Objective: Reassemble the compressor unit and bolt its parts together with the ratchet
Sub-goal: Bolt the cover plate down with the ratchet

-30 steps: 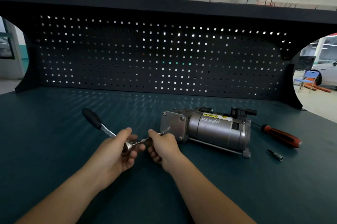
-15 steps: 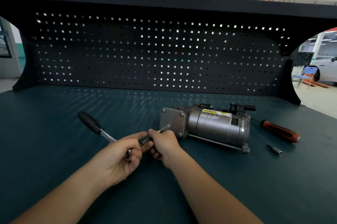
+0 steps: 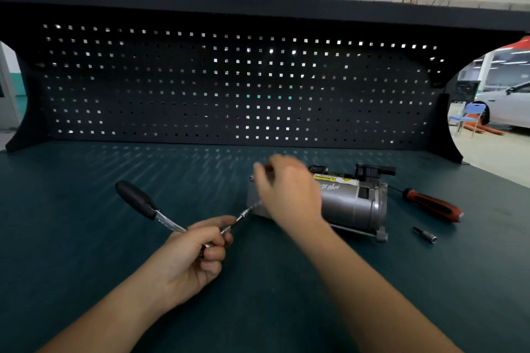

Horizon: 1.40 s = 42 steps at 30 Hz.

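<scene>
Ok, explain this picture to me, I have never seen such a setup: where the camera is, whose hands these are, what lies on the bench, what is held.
No machine here: a person works bare-handed, and the one camera sits on their head, looking forward and down. The left hand grips the silver ratchet with the black handle near its head; its thin bit points at the grey metal cylindrical compressor unit, which lies on the dark green bench top. The right hand is raised over the compressor's flat plate end, too blurred to tell whether it holds anything. Right of the compressor lie a red-and-black-handled screwdriver and a small metal socket bit. A black pegboard stands behind.
</scene>
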Tool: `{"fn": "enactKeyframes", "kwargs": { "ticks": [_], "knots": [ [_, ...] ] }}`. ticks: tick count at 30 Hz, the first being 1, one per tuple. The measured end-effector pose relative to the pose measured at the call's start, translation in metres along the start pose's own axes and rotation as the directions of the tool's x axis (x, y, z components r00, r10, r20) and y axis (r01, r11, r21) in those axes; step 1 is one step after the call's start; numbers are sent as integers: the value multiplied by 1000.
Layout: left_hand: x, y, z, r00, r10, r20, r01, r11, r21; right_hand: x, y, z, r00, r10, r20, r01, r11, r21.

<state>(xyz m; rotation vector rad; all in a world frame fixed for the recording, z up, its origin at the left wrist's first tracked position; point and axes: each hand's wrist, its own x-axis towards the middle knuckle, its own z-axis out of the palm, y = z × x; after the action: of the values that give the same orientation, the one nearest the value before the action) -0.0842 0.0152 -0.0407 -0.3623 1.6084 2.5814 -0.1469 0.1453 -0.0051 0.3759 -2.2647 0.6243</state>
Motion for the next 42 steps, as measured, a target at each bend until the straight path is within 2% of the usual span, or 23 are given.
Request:
{"fn": "enactKeyframes", "kwargs": {
  "ticks": [1, 2, 4, 6, 8, 13, 20, 26, 32, 38, 40, 42],
  "knots": [
    [1, -3, 1, 1000, 15, 0, -15, 1000, 25, 11, 10, -7, 996, -14, -83, 17, 999, 36],
    [1, -6, 2, 999, 33, -2, -33, 998, 56, 20, 23, -14, 996, -2, -94, 7, 999, 47],
    [1, -9, 4, 997, 71, -2, -70, 992, 101, 24, 48, -20, 994, 103, 40, -104, 994, 20],
    [0, -10, 4, 996, 90, 4, -90, 988, 122, 14, 72, -12, 976, 140, 166, -100, 968, -231],
    [-2, -8, 4, 994, 106, 6, -106, 985, 133, 7, 83, -2, 983, 85, 160, -16, 922, -388],
    [-10, -12, 10, 990, 127, 58, -135, 976, 169, 15, 91, 1, 999, 22, -43, -34, 953, -302],
    [-16, -13, 14, 994, 85, 68, -97, 974, 205, 20, 103, -3, 993, 117, -33, -122, 962, -246],
    [-13, 21, 2, 997, -74, 32, 70, 992, 104, 17, 102, -6, 996, 84, 5, -81, 970, -229],
    [-16, 20, 5, 997, -73, -7, 73, 990, 124, 17, 102, -6, 998, 65, -1, -64, 972, -226],
    [-22, 12, 11, 992, -122, -17, 117, 980, -163, 15, 103, -6, 997, 70, -15, -72, 973, -219],
    [-24, 9, 13, 993, -117, -8, 114, 977, -180, 15, 104, -6, 998, 68, -18, -70, 976, -206],
    [-25, 6, 14, 995, -99, -14, 97, 987, -125, 16, 105, -5, 997, 72, -23, -75, 977, -201]
  ]
}}
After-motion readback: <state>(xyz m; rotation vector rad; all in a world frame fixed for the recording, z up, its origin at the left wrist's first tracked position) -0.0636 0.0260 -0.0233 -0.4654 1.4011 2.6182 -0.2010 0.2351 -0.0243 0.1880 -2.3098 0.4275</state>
